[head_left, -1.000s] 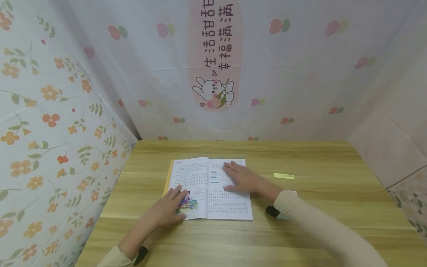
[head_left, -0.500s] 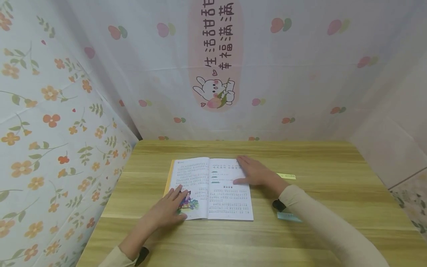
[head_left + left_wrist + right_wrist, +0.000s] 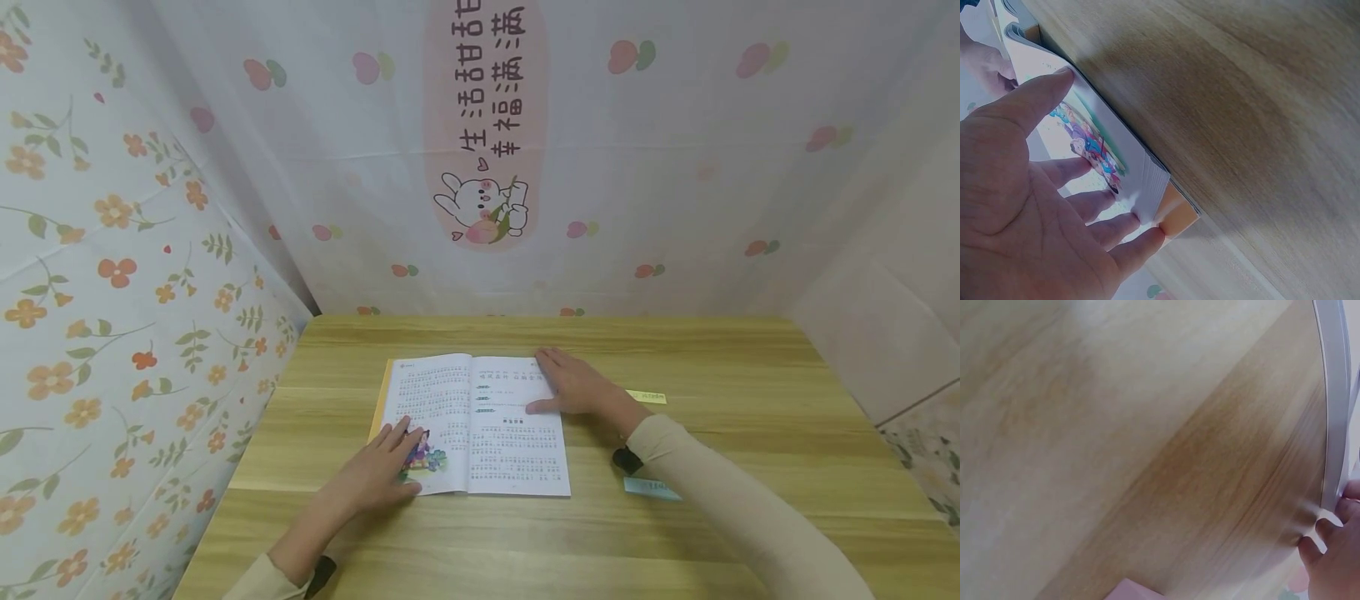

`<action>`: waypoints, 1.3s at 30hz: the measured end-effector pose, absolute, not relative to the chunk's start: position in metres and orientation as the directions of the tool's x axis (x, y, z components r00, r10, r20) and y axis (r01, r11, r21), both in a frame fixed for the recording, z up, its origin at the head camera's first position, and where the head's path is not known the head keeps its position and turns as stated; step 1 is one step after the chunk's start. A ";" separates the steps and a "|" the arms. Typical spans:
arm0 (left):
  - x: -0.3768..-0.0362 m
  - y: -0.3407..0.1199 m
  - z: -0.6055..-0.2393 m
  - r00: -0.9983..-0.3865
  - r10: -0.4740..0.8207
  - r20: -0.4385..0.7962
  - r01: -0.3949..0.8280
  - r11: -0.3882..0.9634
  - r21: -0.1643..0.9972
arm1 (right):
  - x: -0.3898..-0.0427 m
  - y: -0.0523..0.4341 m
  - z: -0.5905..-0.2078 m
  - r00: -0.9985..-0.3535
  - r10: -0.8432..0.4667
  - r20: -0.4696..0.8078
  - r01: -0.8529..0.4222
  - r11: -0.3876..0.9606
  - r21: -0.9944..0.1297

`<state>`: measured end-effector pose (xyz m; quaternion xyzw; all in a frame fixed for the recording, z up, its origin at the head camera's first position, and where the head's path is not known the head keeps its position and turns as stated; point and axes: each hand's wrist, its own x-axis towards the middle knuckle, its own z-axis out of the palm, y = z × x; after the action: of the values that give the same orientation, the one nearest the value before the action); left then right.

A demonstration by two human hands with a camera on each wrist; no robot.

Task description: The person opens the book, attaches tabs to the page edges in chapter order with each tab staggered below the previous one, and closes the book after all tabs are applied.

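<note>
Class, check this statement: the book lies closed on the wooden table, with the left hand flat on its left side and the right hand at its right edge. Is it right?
Not quite. The book lies open, as the head view shows. The left hand rests flat on its left page, and the right hand is at its right edge, on the wooden table.

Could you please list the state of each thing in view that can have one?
Book: open, flat on the table.
Left hand: open, fingers flat on the left page.
Right hand: open, resting on the right page's outer edge.
Yellow slip: lying flat.
Blue slip: flat, partly under the sleeve.
</note>
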<state>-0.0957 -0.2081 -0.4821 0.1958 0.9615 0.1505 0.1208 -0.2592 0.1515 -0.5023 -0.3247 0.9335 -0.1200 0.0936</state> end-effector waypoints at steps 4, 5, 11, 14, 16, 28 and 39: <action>-0.095 -0.208 -0.482 -0.894 0.415 -0.170 0.343 0.877 0.338 | -0.258 0.151 -0.503 -0.771 -0.631 -0.084 -0.586 0.756 -0.291; -0.096 -0.208 -0.482 -0.894 0.416 -0.168 0.344 0.876 0.339 | -0.258 0.151 -0.504 -0.771 -0.631 -0.083 -0.587 0.755 -0.292; -0.095 -0.208 -0.482 -0.895 0.412 -0.170 0.340 0.877 0.339 | -0.258 0.152 -0.504 -0.776 -0.623 -0.094 -0.578 0.764 -0.287; -0.095 -0.208 -0.482 -0.895 0.411 -0.171 0.338 0.878 0.340 | -0.257 0.151 -0.502 -0.782 -0.615 -0.099 -0.570 0.771 -0.284; -0.095 -0.208 -0.481 -0.895 0.411 -0.172 0.337 0.878 0.340 | -0.257 0.151 -0.500 -0.786 -0.609 -0.102 -0.564 0.775 -0.285; -0.096 -0.207 -0.480 -0.897 0.405 -0.179 0.328 0.879 0.346 | -0.256 0.150 -0.498 -0.796 -0.594 -0.119 -0.542 0.786 -0.296; -0.095 -0.205 -0.480 -0.902 0.390 -0.187 0.313 0.887 0.341 | -0.258 0.152 -0.501 -0.796 -0.594 -0.116 -0.539 0.783 -0.309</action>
<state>-0.0954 -0.2048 -0.4799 0.1826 0.9630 0.1530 0.1260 -0.2581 0.1521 -0.5010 -0.3017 0.9386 -0.1313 0.1038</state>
